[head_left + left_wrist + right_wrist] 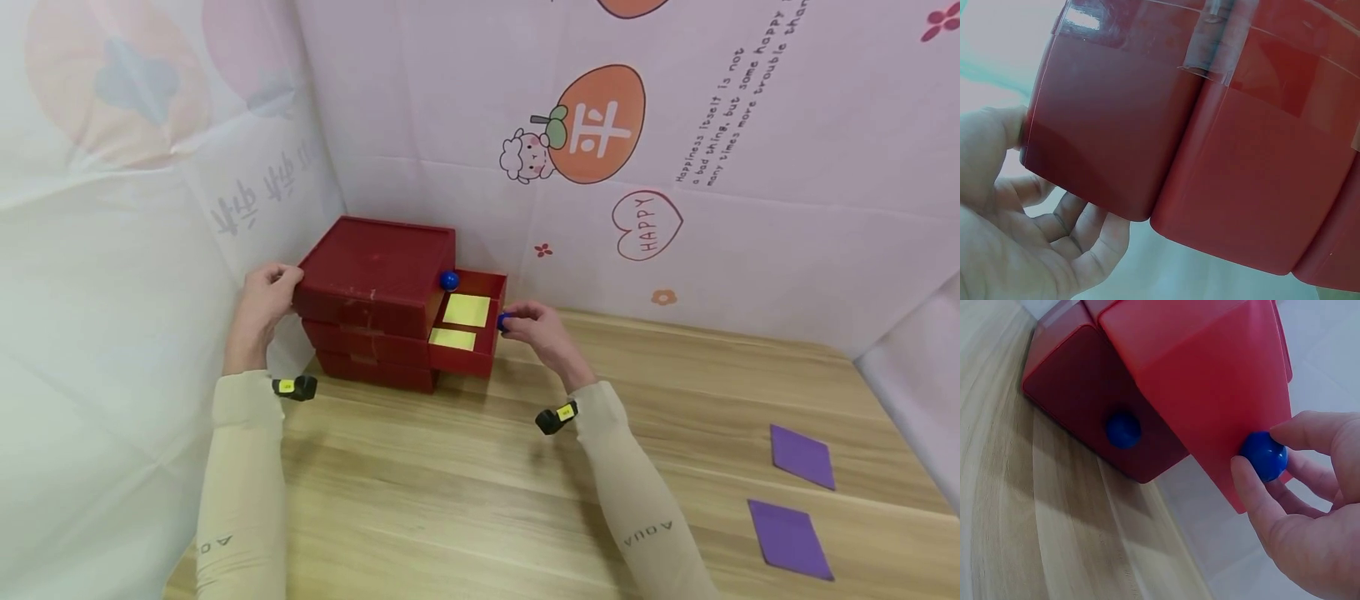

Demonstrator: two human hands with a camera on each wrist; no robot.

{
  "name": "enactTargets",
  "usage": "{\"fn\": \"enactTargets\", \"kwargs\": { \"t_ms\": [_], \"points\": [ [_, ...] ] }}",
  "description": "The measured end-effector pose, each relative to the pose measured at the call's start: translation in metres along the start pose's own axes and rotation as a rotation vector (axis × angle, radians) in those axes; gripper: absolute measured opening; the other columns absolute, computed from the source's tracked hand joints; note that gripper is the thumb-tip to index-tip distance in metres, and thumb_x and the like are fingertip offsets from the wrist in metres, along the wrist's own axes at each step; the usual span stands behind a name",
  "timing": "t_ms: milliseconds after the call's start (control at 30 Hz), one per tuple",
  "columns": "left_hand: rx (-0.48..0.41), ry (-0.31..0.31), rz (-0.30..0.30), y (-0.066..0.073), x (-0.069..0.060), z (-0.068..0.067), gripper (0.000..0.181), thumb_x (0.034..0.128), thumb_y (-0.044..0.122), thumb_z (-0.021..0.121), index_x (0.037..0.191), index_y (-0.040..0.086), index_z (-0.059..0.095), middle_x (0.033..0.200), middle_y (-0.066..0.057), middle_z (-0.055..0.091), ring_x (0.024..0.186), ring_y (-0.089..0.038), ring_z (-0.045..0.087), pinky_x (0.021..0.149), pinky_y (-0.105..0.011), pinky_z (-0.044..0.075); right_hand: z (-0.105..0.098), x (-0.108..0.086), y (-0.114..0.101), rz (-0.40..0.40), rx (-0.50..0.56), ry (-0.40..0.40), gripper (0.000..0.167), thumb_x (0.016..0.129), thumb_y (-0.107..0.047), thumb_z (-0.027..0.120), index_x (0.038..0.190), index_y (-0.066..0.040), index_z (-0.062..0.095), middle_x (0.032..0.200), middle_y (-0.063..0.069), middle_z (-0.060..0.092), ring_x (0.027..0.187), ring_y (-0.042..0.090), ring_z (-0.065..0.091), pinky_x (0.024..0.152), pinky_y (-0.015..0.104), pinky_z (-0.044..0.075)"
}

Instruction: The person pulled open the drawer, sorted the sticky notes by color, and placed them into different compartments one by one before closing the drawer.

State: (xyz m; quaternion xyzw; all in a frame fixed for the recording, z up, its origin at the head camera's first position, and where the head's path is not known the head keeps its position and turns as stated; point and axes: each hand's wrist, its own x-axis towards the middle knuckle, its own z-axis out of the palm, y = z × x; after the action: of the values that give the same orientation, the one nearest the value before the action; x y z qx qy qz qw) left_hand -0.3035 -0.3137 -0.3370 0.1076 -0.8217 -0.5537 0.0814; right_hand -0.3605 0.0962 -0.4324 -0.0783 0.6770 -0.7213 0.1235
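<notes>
A red drawer cabinet (367, 267) of three stacked tiers stands against the wall corner, its middle drawer (480, 360) pulled out to the right. That drawer's round blue knob (1265, 456) is pinched between the thumb and fingers of my right hand (542, 333). My left hand (264, 308) grips the cabinet's top left corner; in the left wrist view its thumb lies at the top edge, with curled fingers against the side. Inside the drawer lie two yellow paper squares (467, 310). Another blue knob (449, 281) shows on the top drawer, and a lower knob (1124, 430) on the bottom one.
Two purple squares (801, 457) lie on the wooden table (420, 500) at the right. Printed white cloth (450, 108) hangs behind and to the left of the cabinet. Clear tape (1219, 37) runs across the tiers on the cabinet's side.
</notes>
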Motion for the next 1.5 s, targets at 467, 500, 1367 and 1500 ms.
{"fn": "enactTargets", "kwargs": {
  "t_ms": [467, 500, 1367, 1500],
  "points": [
    [-0.01, -0.006, 0.005, 0.001, 0.0, 0.004, 0.026, 0.0976, 0.033, 0.046, 0.104, 0.011, 0.059, 0.094, 0.005, 0.053, 0.079, -0.007, 0.054, 0.066, -0.017, 0.051, 0.021, 0.009, -0.004, 0.034, -0.022, -0.007, 0.03, 0.093, 0.003, 0.058, 0.122, 0.009, 0.052, 0.119, 0.017, 0.055, 0.108, 0.034, 0.064, 0.093, 0.037, 0.055],
    [-0.01, -0.004, 0.006, 0.001, 0.001, 0.004, 0.027, 0.0977, 0.033, 0.046, 0.105, 0.01, 0.059, 0.094, 0.006, 0.053, 0.08, -0.007, 0.054, 0.066, -0.017, 0.051, 0.023, 0.01, -0.004, 0.036, -0.028, -0.013, 0.03, 0.093, 0.003, 0.058, 0.122, 0.009, 0.052, 0.12, 0.018, 0.055, 0.108, 0.033, 0.064, 0.094, 0.038, 0.054],
    [-0.006, 0.013, 0.001, -0.003, 0.001, 0.001, 0.023, 0.0982, 0.033, 0.047, 0.102, 0.014, 0.06, 0.092, 0.008, 0.052, 0.077, -0.005, 0.052, 0.067, -0.02, 0.049, 0.063, 0.035, -0.001, 0.057, 0.097, -0.029, 0.028, 0.091, 0.009, 0.058, 0.119, 0.01, 0.054, 0.114, 0.015, 0.057, 0.091, 0.018, 0.065, 0.105, 0.05, 0.045],
    [-0.007, 0.002, 0.0, -0.004, 0.001, 0.001, 0.024, 0.0984, 0.033, 0.047, 0.103, 0.013, 0.059, 0.094, 0.007, 0.052, 0.078, -0.005, 0.052, 0.067, -0.019, 0.049, 0.069, 0.037, 0.0, 0.053, 0.095, -0.02, 0.027, 0.091, 0.008, 0.059, 0.118, 0.01, 0.055, 0.113, 0.015, 0.059, 0.091, 0.019, 0.067, 0.104, 0.048, 0.046]
  ]
}}
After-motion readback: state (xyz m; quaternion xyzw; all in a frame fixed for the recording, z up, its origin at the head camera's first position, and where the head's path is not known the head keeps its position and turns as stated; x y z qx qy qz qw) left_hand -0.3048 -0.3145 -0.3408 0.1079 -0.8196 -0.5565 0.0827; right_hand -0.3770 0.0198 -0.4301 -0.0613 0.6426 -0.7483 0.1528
